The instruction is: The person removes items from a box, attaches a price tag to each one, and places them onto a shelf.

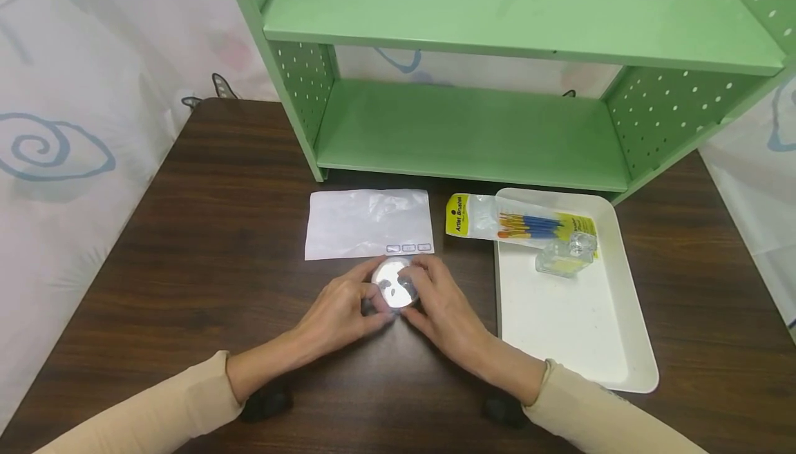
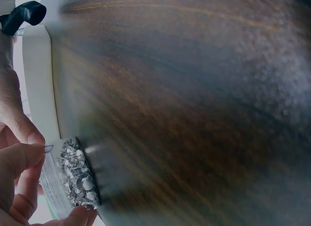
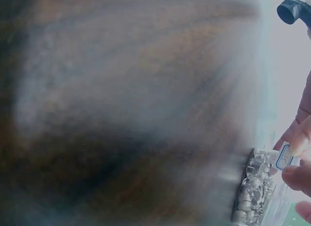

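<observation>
A clear round tub (image 1: 395, 282) of silver thumbtacks stands on the dark wooden table between the two hands. The left hand (image 1: 340, 307) curls round its left side. From the right, the right hand (image 1: 449, 307) grips it, with one finger bent over the top. On the tub's near side, the two thumbs meet at a small blue-bordered label (image 3: 284, 157). Whether the label is fully stuck on cannot be told. The thumbtacks (image 2: 80, 175) show through the tub's wall in the left wrist view.
Just behind the tub lies a white label sheet (image 1: 367, 222) with several blue-bordered labels. To the right is a white tray (image 1: 560, 323) with a packet of artist brushes (image 1: 528, 222) and a clear glass bottle (image 1: 564, 257). A green shelf (image 1: 472, 133) stands at the back.
</observation>
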{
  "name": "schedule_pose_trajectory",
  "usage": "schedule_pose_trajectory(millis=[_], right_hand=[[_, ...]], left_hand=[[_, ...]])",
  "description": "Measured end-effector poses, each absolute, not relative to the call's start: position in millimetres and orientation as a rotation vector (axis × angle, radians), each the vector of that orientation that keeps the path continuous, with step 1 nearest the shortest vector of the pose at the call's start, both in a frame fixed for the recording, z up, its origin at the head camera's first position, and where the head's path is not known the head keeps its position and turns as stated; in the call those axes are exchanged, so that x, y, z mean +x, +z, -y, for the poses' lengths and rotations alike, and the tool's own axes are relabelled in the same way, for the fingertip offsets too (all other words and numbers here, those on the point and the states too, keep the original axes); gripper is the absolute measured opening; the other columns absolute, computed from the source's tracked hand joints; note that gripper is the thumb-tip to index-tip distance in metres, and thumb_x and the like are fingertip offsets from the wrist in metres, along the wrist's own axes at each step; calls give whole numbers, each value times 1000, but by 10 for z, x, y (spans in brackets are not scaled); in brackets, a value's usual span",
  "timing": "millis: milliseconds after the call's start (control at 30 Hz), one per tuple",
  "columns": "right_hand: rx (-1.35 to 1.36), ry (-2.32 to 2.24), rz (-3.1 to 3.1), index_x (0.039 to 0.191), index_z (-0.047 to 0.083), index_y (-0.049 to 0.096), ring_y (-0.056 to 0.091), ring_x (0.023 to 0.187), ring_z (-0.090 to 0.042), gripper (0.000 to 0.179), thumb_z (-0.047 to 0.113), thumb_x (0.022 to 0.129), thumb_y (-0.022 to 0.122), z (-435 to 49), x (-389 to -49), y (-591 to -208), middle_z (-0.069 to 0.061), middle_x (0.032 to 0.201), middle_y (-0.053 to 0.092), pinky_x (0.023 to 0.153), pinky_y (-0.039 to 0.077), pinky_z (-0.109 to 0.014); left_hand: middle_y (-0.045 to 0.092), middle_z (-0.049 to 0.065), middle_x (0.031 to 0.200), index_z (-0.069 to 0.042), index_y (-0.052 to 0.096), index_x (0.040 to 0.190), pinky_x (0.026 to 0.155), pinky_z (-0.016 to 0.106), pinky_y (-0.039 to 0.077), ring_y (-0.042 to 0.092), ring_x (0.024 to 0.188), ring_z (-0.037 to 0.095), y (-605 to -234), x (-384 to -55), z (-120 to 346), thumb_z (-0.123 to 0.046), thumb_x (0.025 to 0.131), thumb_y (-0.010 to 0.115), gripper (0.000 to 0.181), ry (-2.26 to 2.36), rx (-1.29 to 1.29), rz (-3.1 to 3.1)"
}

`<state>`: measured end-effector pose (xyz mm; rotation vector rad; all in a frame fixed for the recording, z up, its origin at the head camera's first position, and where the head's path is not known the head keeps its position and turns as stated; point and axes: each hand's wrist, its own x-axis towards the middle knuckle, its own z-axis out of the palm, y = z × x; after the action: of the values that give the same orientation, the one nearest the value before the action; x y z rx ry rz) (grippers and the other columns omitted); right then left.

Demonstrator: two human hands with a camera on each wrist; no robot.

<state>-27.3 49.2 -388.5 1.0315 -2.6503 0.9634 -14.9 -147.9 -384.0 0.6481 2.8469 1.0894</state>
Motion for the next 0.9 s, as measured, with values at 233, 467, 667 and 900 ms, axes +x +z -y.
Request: schedule_pose_trajectory(millis=[233, 467, 667, 900], right_hand=[[1002, 990, 2707, 128, 3, 48, 48, 118, -28, 64, 4, 72, 80, -496, -277, -3865, -18, 132, 48, 99, 44, -39], [976, 1028, 2712, 128, 0, 49, 49, 116, -28, 67, 6, 70, 82, -492, -289, -3871, -16, 128, 53, 98, 44, -39], [976, 1037, 2694, 128, -2, 49, 50, 114, -28, 67, 6, 70, 82, -487, -291, -3874, -17, 126, 54, 97, 45, -39], [987, 1037, 2688, 128, -2, 48, 50, 114, -28, 69, 7, 70, 82, -482, -293, -3871, -17, 126, 54, 97, 45, -39]], left_hand=[[48, 21, 137, -17, 66, 64, 75, 29, 48, 57, 96, 19, -3837, -154, 1484, -12, 69, 82, 18, 1096, 661, -2828], [47, 21, 138, -17, 65, 65, 74, 27, 46, 56, 93, 18, -3839, -161, 1489, -13, 69, 83, 18, 1086, 681, -2826], [47, 22, 138, -17, 64, 64, 75, 28, 49, 57, 92, 17, -3848, -169, 1494, -12, 68, 83, 20, 1090, 706, -2830], [47, 25, 136, -17, 62, 63, 74, 28, 52, 60, 91, 18, -3867, -168, 1493, -13, 68, 83, 23, 1084, 744, -2857]])
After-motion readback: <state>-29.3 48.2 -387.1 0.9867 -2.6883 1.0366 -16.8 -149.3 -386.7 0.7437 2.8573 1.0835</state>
